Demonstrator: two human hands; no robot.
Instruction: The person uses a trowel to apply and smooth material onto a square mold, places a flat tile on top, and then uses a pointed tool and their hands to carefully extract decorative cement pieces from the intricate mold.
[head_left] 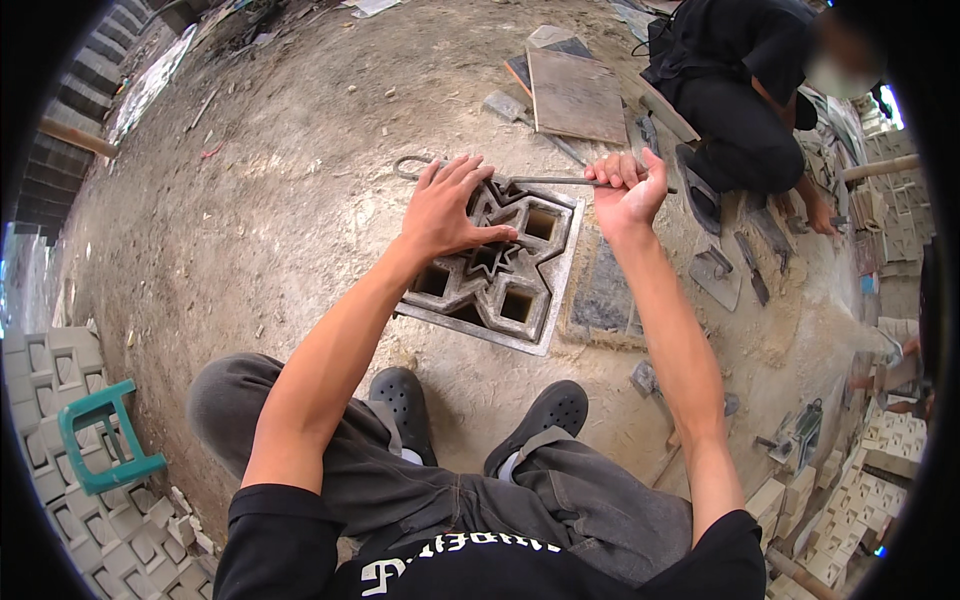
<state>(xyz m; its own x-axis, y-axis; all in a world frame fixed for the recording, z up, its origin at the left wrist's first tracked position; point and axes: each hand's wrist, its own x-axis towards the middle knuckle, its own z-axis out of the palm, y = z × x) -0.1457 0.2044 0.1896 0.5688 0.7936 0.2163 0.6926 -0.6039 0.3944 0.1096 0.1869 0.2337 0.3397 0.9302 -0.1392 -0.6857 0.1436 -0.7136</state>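
On the ground in front of my feet lies a square metal mould (pixel 562 262) with a star-shaped pattern and several square openings. My left hand (pixel 447 212) rests on its far left part with the fingers spread, thumb reaching over the pattern. Closed around a thin metal rod (pixel 550 181) is my right hand (pixel 630 192), just beyond the mould's far right corner. The rod runs along the mould's far edge and passes behind my left fingers. A bent loop shows at its left end. Whether my left fingers touch the rod I cannot tell.
Right of the mould lies a dark flat plate (pixel 605 290). Boards (pixel 575 95) are stacked beyond it. At the right are a trowel (pixel 716 278) and a crouching person (pixel 740 110). A green stool (pixel 107 440) stands left, among pale patterned blocks (pixel 65 370).
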